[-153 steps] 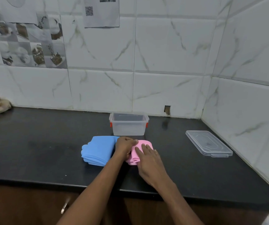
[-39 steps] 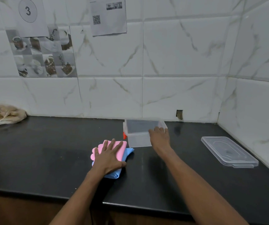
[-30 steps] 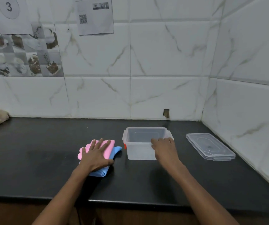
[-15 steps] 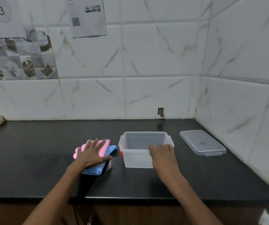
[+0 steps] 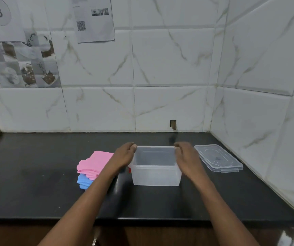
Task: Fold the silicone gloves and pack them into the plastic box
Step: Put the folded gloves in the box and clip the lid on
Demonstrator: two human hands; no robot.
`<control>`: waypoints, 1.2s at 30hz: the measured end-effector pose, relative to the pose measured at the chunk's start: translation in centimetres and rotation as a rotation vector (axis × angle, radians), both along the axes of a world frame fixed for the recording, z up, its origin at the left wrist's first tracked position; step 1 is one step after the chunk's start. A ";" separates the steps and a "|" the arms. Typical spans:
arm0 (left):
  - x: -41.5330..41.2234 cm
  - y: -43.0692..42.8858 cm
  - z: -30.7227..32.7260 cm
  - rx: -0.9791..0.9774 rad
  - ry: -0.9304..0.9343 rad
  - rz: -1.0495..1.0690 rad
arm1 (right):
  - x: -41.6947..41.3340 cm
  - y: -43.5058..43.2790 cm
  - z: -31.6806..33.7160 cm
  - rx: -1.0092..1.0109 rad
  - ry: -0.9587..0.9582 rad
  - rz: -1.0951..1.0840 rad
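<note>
While the clear plastic box (image 5: 156,168) stands empty on the black desk (image 5: 36,183), I set my left hand (image 5: 123,158) and right hand (image 5: 187,160) against its two ends, fingers curled over the rim. The folded pink glove (image 5: 94,163) lies stacked on the blue glove (image 5: 83,181), left of the box; the lid (image 5: 218,158) rests to the right.
</note>
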State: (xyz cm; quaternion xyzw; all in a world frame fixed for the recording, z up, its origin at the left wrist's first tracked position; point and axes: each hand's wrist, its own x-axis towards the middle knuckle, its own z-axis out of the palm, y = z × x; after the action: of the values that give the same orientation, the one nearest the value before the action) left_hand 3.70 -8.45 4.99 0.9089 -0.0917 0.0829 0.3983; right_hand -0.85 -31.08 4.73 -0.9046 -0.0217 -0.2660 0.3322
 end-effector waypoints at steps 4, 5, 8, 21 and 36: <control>0.2 -1.6 -2.0 -0.103 0.088 0.049 | 1.9 -2.0 -0.5 0.085 0.320 0.002; 0.2 -1.7 -2.4 -0.161 0.106 0.056 | 1.9 -1.9 -1.0 0.151 0.330 0.024; 0.6 -1.9 -2.7 -0.241 0.132 0.066 | 2.5 -2.0 -1.8 0.262 0.276 0.023; -0.9 1.7 0.3 0.045 -0.259 0.334 | 0.9 -1.7 0.3 0.249 0.079 -0.137; -1.4 6.1 -1.3 0.528 0.243 0.426 | -3.9 14.8 0.1 0.073 -0.045 0.369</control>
State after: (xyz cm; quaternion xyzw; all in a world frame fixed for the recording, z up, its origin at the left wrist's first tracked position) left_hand 2.33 -2.35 3.69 0.9824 0.1296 0.0288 0.1313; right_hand -4.77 -16.26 4.80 -0.8664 -0.1850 -0.2212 0.4076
